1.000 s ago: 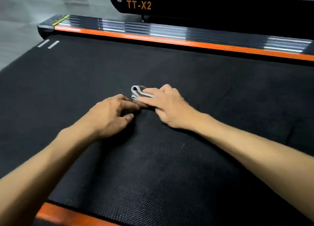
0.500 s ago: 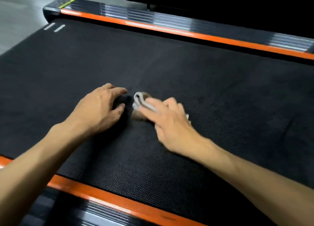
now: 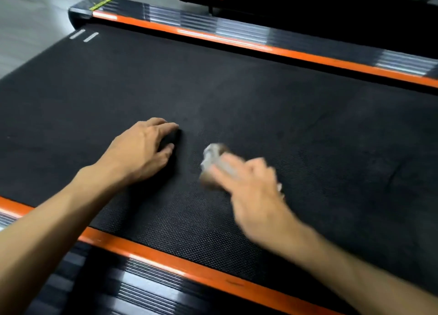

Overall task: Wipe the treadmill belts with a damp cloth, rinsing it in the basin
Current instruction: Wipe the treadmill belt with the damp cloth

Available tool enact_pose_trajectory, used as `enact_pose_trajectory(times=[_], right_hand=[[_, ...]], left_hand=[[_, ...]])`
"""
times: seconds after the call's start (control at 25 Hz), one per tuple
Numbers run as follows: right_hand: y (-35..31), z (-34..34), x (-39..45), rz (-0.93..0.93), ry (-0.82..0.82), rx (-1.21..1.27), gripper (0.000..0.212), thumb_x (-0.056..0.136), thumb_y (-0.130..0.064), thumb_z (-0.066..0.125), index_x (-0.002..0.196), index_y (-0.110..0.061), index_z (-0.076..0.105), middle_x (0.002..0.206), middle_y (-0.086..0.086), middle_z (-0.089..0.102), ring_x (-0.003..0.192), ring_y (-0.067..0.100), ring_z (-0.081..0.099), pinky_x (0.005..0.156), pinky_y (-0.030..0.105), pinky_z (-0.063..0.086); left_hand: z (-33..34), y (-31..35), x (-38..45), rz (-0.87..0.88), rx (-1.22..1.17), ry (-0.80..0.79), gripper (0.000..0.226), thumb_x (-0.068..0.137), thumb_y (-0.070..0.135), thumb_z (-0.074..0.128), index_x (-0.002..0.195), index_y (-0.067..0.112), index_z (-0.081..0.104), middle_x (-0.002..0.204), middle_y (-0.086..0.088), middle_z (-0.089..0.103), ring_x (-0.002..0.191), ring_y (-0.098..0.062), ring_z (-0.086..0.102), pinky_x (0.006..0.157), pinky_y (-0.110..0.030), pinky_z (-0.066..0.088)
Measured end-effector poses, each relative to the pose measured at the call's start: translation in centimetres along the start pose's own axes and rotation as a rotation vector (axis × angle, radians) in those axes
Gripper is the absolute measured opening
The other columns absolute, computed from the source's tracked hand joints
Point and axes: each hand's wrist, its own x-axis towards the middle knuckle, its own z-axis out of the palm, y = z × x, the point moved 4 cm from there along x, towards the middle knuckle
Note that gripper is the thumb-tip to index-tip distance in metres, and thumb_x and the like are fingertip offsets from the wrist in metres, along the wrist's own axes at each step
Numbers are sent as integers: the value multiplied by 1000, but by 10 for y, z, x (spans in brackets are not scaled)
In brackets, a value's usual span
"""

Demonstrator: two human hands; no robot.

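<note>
Cloth (image 3: 213, 159) sat bunched on the black treadmill belt (image 3: 308, 129), pressed flat under the right hand (image 3: 251, 186), fingers extended and blurred. Left hand (image 3: 142, 151) rested nearby on the belt, fingers loosely bent, holding nothing.

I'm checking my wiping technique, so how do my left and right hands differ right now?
The left hand rests bare on the treadmill belt, fingers loosely curled; the right hand presses a grey cloth under straight fingers. The left hand looks sharp, while the right is motion-blurred. Both lie palm down on the belt.
</note>
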Motion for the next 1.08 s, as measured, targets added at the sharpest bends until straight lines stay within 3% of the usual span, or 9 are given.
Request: enact_pose_trajectory(times=[0.16,0.32,0.4,0.56,0.68,0.76,0.84,0.92,1.08], right_hand=[[-8,-1,-36,-264,-104,93,67,77,-12,39,137,-38,52,148,-11,45,96,20,48,78,36,40],[101,-21,-9,151,60,1,64,77,-13,36,133,-36,55,143,-4,52,90,30,50,80,50,49],[97,-22,-14,276,106,14,63,79,-11,41,136,-35,53,144,-3,50,92,30,47,82,51,46],[-17,-1,-51,-163,-16,102,62,82,-15,37,138,-39,50,146,-14,45,92,19,45,76,40,45],[-1,4,-26,-397,-168,213,68,75,-8,39,135,-34,56,148,-8,46,102,27,52,84,47,46],[50,3,14,-265,-52,67,68,72,-11,34,131,-35,58,145,-4,51,98,35,56,80,49,47],[101,-5,49,112,50,-34,59,82,-8,36,131,-34,57,143,-4,51,97,36,50,83,43,44],[97,-4,67,301,57,-76,57,89,-9,39,137,-37,50,141,-7,48,99,34,44,78,36,33],[-29,17,42,-215,-35,24,68,77,-15,40,139,-40,45,138,-11,48,87,27,46,67,34,28]], left_hand=[[0,-1,-2,-8,14,-18,47,95,31,51,141,30,45,145,6,43,126,-22,48,95,-45,48],[-3,-3,-8,-3,31,-18,46,95,28,50,140,29,46,144,6,44,125,-22,49,91,-44,49],[-4,-4,-8,-16,50,-26,45,95,25,49,140,29,46,143,5,44,124,-24,49,91,-43,49],[-2,-4,-7,-32,30,-58,44,94,22,48,137,30,47,142,4,43,123,-24,49,94,-49,48],[-2,-5,-9,-39,22,-67,43,94,22,50,136,28,48,141,3,44,122,-24,49,94,-47,49],[-3,-11,-12,-59,41,-81,43,95,25,50,138,30,47,144,4,42,124,-23,48,95,-47,49],[-5,-19,-15,-81,52,-94,44,95,28,49,139,31,45,145,4,41,124,-23,49,95,-49,49],[-5,-25,-16,-92,59,-103,44,95,28,49,139,31,44,144,4,41,124,-23,49,95,-49,49],[-8,-26,-11,-128,90,-62,42,94,29,50,136,29,47,141,0,46,120,-30,51,95,-50,48]])
